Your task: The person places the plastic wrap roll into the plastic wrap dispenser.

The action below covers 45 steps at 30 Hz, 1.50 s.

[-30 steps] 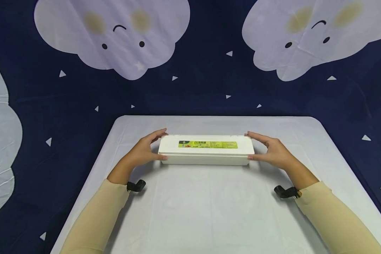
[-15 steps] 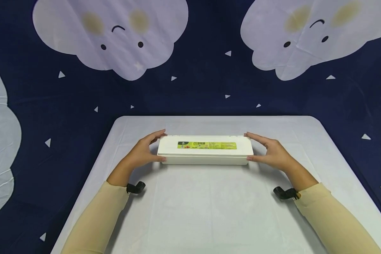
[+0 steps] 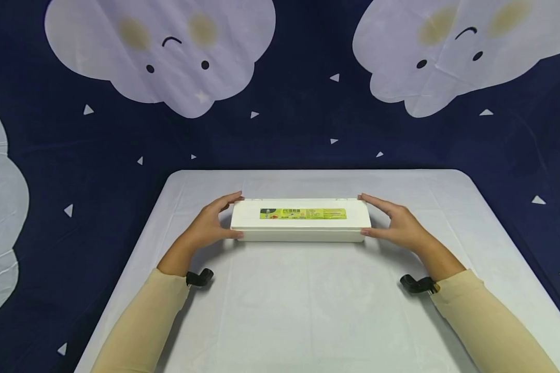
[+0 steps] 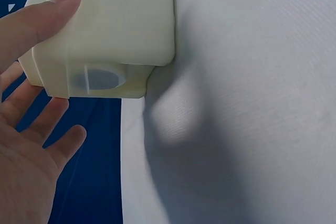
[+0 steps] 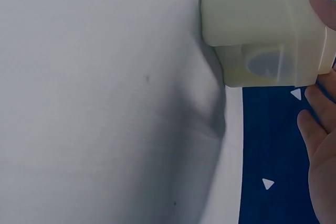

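Note:
A long white cling film box [image 3: 301, 235] with a yellow-green label [image 3: 303, 214] on its lid lies crosswise on the white table. My left hand [image 3: 206, 224] holds its left end, thumb on the front face and fingers at the back edge. At the opposite end my right hand [image 3: 403, 226] grips it the same way. In the left wrist view, the box end [image 4: 115, 19] has an opening with something rounded and greyish inside. A similar opening shows in the box [image 5: 252, 9] in the right wrist view. The lid looks closed; the box's underside is hidden.
The white-covered table [image 3: 303, 305] extends in front of the box and to both sides. Beyond its rounded far edge hangs a dark blue cloth [image 3: 289, 145] with clouds and small white triangles. Black wrist cameras [image 3: 417, 284] sit at both cuffs.

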Tool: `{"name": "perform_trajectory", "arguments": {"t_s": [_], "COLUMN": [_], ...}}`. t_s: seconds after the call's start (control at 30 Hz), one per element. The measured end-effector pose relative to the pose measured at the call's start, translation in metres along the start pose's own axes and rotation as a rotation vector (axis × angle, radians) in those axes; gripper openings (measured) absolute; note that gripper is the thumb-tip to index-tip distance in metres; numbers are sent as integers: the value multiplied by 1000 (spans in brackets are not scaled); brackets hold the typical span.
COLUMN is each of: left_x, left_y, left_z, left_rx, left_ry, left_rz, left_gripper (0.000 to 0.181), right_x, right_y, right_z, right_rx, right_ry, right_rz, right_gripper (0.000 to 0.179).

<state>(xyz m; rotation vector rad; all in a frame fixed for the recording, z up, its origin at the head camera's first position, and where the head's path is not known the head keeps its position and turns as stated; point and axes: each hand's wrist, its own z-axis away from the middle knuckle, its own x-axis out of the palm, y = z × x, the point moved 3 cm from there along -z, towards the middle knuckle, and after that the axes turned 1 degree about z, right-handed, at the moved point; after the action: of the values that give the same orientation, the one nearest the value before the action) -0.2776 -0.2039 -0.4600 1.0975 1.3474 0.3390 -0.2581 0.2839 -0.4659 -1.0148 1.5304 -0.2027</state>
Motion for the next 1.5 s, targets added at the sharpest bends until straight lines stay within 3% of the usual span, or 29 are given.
{"name": "perform_trajectory", "arguments": {"t_s": [0.27,0.53,0.87,1.0,1.27,1.5], "left_x": [1,3,1,1,2,0], "left_y": [-2,-5,-7,-8,-6,0], "left_z": [1,2,3,3,-2,-7], "left_rx": [-32,-18,-17,-15,42,15], "left_ry": [-4,-35,-65,-65,-89,-105], "left_rz": [-32,-12,105,121,101,42], "left_gripper": [108,113,121,121,122,120], "right_x": [3,11,14,15,16,17], "right_y": [3,5,4,3,4,5], "right_z": [2,5,2,1,0,1], "right_rx": [18,48,77,79,42,19], "right_ry": [-26,-47,-34,-25,7,32], "right_rz": [-18,-24,-223,-256,-218,-165], "right_gripper": [94,105,105,106,108,109]}}
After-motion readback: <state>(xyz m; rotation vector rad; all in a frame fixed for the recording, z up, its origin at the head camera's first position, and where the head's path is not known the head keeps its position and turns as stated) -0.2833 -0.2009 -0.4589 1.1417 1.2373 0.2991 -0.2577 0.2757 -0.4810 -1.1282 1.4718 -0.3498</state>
